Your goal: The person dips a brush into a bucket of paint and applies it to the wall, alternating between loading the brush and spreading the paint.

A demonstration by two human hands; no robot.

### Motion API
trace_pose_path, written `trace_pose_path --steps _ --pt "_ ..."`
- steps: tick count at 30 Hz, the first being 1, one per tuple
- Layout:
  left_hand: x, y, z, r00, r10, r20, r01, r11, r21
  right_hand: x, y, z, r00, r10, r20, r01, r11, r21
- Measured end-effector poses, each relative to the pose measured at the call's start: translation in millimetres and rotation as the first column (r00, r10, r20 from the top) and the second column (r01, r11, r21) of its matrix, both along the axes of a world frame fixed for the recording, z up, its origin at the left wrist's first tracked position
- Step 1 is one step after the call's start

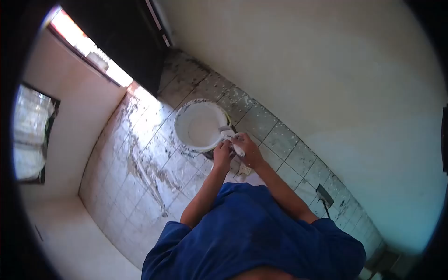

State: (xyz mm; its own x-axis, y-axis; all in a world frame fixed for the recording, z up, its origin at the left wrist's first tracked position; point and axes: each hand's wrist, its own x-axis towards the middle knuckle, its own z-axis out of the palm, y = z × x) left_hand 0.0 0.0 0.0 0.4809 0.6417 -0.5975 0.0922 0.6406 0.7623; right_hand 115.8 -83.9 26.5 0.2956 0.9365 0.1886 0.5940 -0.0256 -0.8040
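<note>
Just beyond my hands stands a round white bucket (179, 135) with a pale, whitish liquid (203, 130) inside. My right hand (248, 148) is closed around a paintbrush (239, 150) smeared with white; its greyish head points toward the bucket's near right rim. Beside it, my left hand (222, 155) has its fingers pinched together at the brush, close to the rim. The exact contact of the left fingertips is partly hidden.
Splatters mark the tiled floor (182, 172), and a long smeared streak (149, 177) runs left of the bucket. A dark flat tool (325, 196) lies by the right wall (326, 93). A dark door (126, 42) is open at upper left.
</note>
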Motion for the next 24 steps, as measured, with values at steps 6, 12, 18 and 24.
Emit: trace_pose_path --steps 6,12,18,24 --pt "31 -36 23 0.914 0.378 0.149 -0.336 0.909 -0.248 64 10 -29 0.996 0.085 0.012 -0.086 0.985 0.149" --pt "-30 -8 -40 0.873 0.481 -0.083 -0.485 0.874 -0.026 63 79 -72 0.988 0.121 -0.100 -0.122 0.992 -0.004" --pt "-63 22 -90 0.847 0.341 -0.408 -0.191 0.911 0.364 37 145 -142 0.976 0.218 -0.013 -0.201 0.874 -0.442" --pt "-62 27 -120 0.820 0.213 -0.531 0.100 0.860 0.500 5 184 -217 0.915 0.380 0.134 -0.232 0.769 -0.596"
